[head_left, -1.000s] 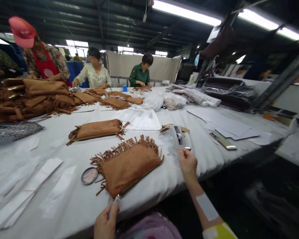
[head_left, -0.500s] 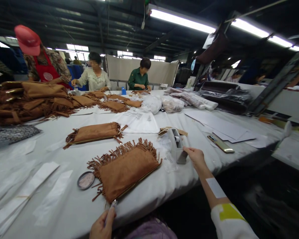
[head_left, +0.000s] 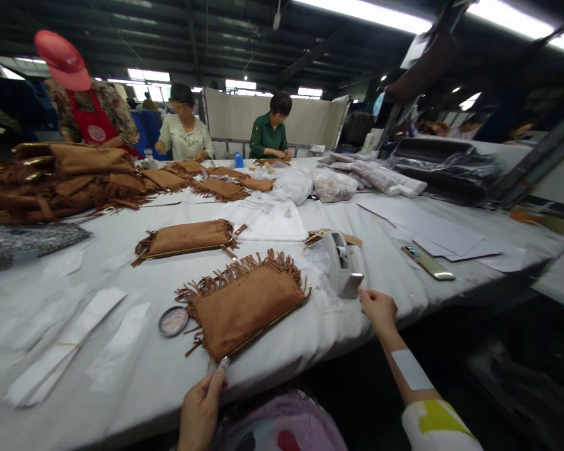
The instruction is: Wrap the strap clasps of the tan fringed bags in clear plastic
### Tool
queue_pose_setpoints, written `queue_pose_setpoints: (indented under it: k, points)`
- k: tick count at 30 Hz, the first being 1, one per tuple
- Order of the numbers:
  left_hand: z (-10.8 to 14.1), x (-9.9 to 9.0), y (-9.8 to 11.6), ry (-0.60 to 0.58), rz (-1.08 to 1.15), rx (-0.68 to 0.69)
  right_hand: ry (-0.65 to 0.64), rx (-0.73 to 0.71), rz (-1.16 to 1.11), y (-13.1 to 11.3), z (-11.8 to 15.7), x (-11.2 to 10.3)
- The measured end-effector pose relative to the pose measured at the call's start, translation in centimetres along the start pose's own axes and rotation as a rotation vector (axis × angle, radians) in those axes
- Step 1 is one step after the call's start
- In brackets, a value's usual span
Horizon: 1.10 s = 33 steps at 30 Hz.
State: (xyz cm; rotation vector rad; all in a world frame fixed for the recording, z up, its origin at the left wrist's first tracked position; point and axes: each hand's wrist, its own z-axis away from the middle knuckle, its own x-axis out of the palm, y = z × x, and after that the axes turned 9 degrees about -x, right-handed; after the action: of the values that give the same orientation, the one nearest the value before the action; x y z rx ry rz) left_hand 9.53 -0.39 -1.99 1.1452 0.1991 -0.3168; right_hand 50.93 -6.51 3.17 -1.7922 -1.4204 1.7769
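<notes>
A brown fringed suede-look bag (head_left: 254,307) lies on the white-covered table, its zip along the near edge. At the bag's near left corner, my left hand (head_left: 201,404) is closed, thumb and finger pinching the small metal zip end. My right hand (head_left: 378,310) is closed in a pinch just right of a grey tape dispenser (head_left: 338,266). Its fingertips hold what looks like the shiny end of a strip of tape (head_left: 356,282) at the dispenser's front. A second fringed bag (head_left: 188,238) lies farther back.
A round dark-rimmed dish (head_left: 173,321) is left of the bag, near white paper strips (head_left: 61,351). A phone (head_left: 427,262) and paper sheets (head_left: 451,235) lie at right. Brown bags (head_left: 75,181) are heaped at far left. Several people work across the table.
My right hand has moved slightly away from the dispenser, the shiny piece now showing between them. My left hand keeps its pinch at the bag's corner. The view has shifted a little.
</notes>
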Motion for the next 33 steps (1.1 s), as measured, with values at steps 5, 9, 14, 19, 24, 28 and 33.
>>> queue_pose_setpoints:
  k: [5, 9, 14, 19, 24, 28, 33]
  points:
    - [-0.3, 0.0, -0.2, -0.067, -0.040, 0.088, -0.258, -0.146, 0.014, -2.4, 5.0, 1.9]
    - [0.0, 0.4, -0.4, 0.013, -0.127, 0.151, -0.850, -0.354, -0.281, -8.4, 12.3, 4.5]
    - [0.5, 0.5, -0.5, 0.060, -0.194, 0.255, -1.189, -0.527, -0.452, -14.0, 17.9, 8.1]
    - [0.4, 0.4, -0.7, 0.082, -0.224, 0.313, -1.242, -0.642, -0.373, -14.7, 19.1, 10.9]
    - [0.4, 0.3, -1.0, 0.081, -0.304, 0.332, -1.188, -0.666, -0.251, -14.4, 19.5, 12.3]
    - [0.5, 0.1, -1.0, 0.063, -0.325, 0.330, -1.151, -0.600, -0.224, -14.5, 19.8, 12.5]
    - [0.0, -0.4, -0.7, -0.038, -0.168, 0.267, -1.124, -0.404, -0.178, -14.5, 20.2, 12.5]
